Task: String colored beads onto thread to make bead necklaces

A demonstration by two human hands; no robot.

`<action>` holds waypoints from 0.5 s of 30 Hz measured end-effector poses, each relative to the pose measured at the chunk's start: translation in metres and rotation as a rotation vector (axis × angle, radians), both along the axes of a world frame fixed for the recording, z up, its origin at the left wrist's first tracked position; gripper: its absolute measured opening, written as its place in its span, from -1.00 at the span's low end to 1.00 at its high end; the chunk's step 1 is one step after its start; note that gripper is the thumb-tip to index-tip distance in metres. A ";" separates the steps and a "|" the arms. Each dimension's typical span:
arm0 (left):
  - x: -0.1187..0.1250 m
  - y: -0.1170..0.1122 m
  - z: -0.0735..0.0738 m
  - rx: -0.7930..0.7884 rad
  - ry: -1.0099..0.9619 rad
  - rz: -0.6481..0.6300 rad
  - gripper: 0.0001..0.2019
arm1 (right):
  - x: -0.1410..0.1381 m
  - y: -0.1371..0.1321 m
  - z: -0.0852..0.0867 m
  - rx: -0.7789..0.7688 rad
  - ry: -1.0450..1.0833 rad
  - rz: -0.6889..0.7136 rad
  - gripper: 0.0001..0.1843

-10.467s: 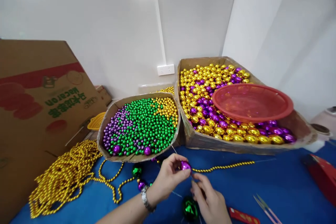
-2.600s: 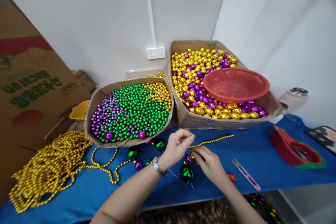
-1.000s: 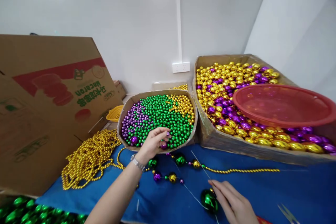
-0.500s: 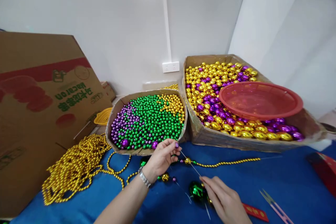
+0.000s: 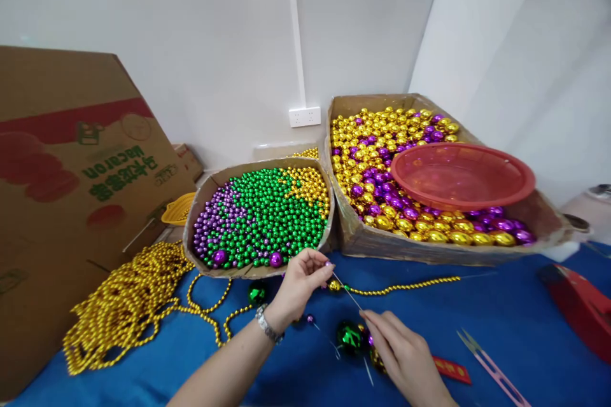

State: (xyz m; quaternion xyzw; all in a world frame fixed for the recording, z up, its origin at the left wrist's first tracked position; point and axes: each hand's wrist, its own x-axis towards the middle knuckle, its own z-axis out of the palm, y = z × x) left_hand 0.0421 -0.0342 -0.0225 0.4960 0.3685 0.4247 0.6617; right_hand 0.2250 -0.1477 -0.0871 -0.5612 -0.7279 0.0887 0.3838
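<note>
Pinched in the fingertips of my left hand (image 5: pixel 303 283) is a small purple bead (image 5: pixel 328 264). My right hand (image 5: pixel 403 353) is closed on a thin straight needle or taut string (image 5: pixel 353 299), which slants up to the bead; which of the two it is I cannot tell. Under and beside my right fingers sit a big green bead (image 5: pixel 350 338) and several gold and purple ones, partly hidden. Behind my left hand, a gold bead (image 5: pixel 335 285) and a tiny green one lead into a strand of small gold beads (image 5: pixel 405 287). A small purple bead on a string lies below my left wrist.
A carton (image 5: pixel 258 272) of small green, purple and gold beads stands behind my left hand. Right of it, a larger carton (image 5: pixel 405 251) holds bigger beads and a red basin (image 5: pixel 463 178). Gold bead strands (image 5: pixel 128 305) heap at left; pink-handled snips (image 5: pixel 494 369) lie at right.
The whole view has shifted slightly. My left hand has turned, its thumb now toward me, and its fingertips with the purple bead are closer to my right hand.
</note>
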 end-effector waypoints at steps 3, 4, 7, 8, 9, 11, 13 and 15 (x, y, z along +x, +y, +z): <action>0.020 -0.006 -0.006 0.102 0.064 -0.058 -0.72 | 0.009 0.001 -0.003 -0.060 0.062 -0.071 -0.67; 0.028 -0.007 -0.010 0.119 0.081 -0.093 -0.73 | 0.013 0.001 -0.005 -0.079 0.082 -0.100 -0.67; 0.053 -0.012 -0.026 0.208 0.155 -0.174 -0.75 | 0.021 0.002 -0.016 -0.126 0.115 -0.180 -0.69; 0.061 -0.014 -0.033 0.241 0.179 -0.192 -0.75 | 0.022 0.002 -0.021 -0.139 0.119 -0.198 -0.70; 0.068 -0.015 -0.040 0.271 0.203 -0.209 -0.77 | 0.022 0.002 -0.025 -0.150 0.124 -0.212 -0.71; 0.081 -0.018 -0.054 0.330 0.264 -0.260 -0.80 | 0.024 0.001 -0.032 -0.168 0.135 -0.223 -0.72; 0.089 -0.019 -0.065 0.386 0.345 -0.337 -0.81 | 0.028 0.000 -0.036 -0.180 0.145 -0.219 -0.72; 0.095 -0.019 -0.071 0.435 0.403 -0.394 -0.80 | 0.037 -0.002 -0.035 -0.183 0.158 -0.231 -0.71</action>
